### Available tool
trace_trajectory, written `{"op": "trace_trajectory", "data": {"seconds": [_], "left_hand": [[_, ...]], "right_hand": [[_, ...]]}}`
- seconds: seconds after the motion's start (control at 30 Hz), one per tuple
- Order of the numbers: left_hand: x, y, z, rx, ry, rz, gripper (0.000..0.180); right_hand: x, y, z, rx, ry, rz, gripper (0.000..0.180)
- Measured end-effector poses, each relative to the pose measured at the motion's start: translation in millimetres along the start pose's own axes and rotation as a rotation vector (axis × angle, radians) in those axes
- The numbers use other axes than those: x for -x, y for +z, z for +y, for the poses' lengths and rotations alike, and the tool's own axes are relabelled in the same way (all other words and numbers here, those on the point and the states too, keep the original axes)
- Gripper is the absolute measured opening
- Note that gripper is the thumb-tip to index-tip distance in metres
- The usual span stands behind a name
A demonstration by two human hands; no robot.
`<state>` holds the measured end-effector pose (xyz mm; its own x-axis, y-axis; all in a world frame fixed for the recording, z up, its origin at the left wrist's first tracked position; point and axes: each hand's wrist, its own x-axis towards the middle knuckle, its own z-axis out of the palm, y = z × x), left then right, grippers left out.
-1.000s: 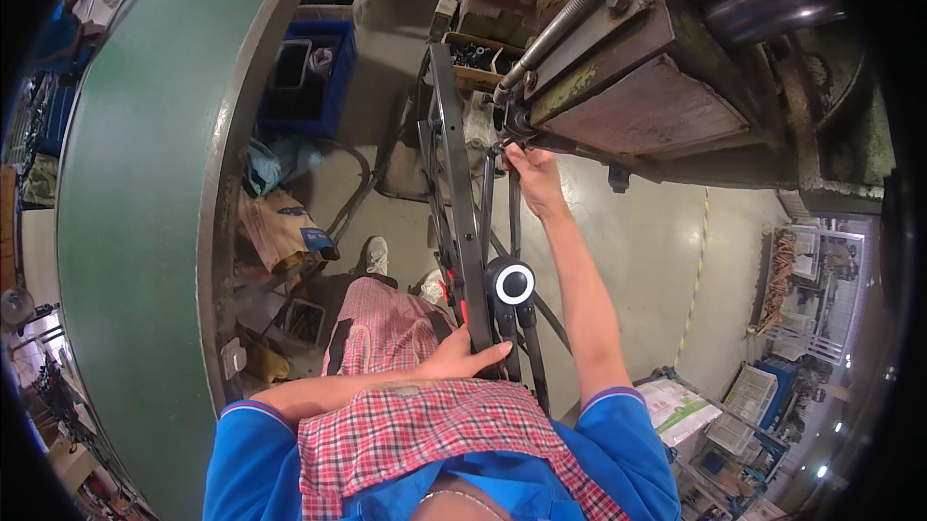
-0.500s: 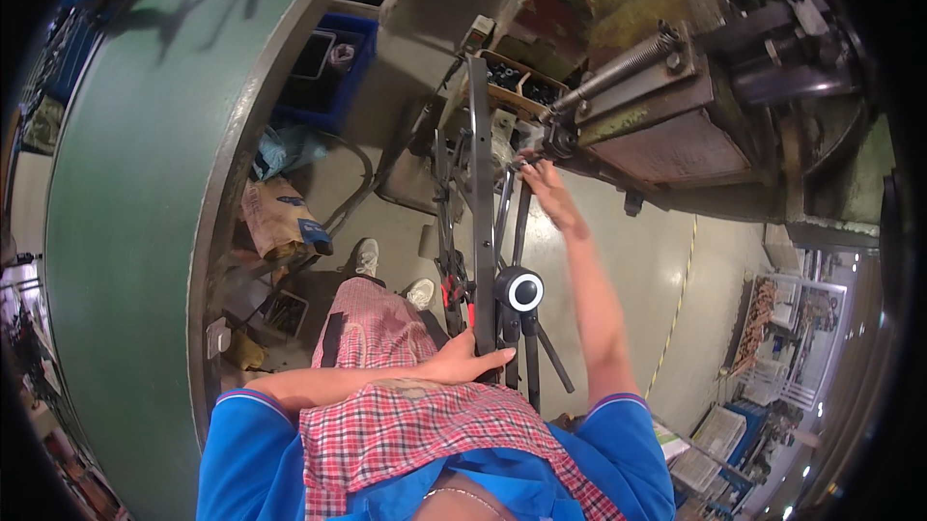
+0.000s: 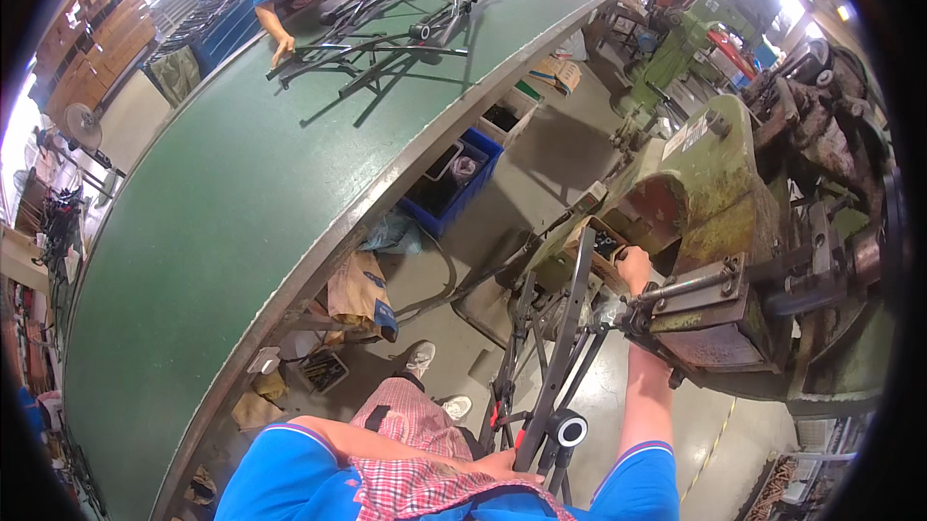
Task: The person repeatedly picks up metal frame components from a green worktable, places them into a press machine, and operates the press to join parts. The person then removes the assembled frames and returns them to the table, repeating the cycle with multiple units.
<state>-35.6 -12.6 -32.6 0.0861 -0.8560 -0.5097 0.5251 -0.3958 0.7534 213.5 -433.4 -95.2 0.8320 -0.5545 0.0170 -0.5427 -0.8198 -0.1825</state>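
Observation:
My left hand point(image 3: 500, 466) is wrapped round the lower part of a folding frame of dark metal tubes point(image 3: 567, 347), close to my apron. A round black-and-white wheel-like part point(image 3: 572, 431) sits on that frame beside the hand. The frame leans away from me, its far end near the press machine point(image 3: 710, 328). My right hand point(image 3: 634, 268) is over the near edge of a parts box point(image 3: 601, 239) holding small dark pieces. Its fingers are curled together; whatever is between them is too small to make out.
A long green table point(image 3: 241, 202) runs along the left, its metal edge close to me. Several tube frames point(image 3: 386, 53) lie at its far end, by another person's hands point(image 3: 282, 50). Below stand a blue crate point(image 3: 454, 183) and a paper sack point(image 3: 359, 294).
My right hand has moved from the frame's far end by the machine to the parts box. My left hand stays on the frame. The view has swung left and up, showing more table.

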Motion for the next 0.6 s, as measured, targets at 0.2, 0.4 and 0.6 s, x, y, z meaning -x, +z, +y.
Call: {"op": "trace_trajectory", "data": {"seconds": [0.2,0.4,0.6], "left_hand": [[-3.1,2.2,7.9,-0.008,0.024,-0.069,0.071],[-5.2,4.5,-3.4,-0.121,-0.054,0.116,0.078],[-5.4,3.6,-12.4,-0.179,-0.074,0.091,0.075]], "right_hand": [[-1.8,6.6,18.4,0.016,-0.17,0.094,0.018],[65.2,-35.2,-20.9,-0.324,-0.587,0.358,0.013],[188.3,-60.4,-20.7,-1.371,0.172,-0.406,0.015]]}}
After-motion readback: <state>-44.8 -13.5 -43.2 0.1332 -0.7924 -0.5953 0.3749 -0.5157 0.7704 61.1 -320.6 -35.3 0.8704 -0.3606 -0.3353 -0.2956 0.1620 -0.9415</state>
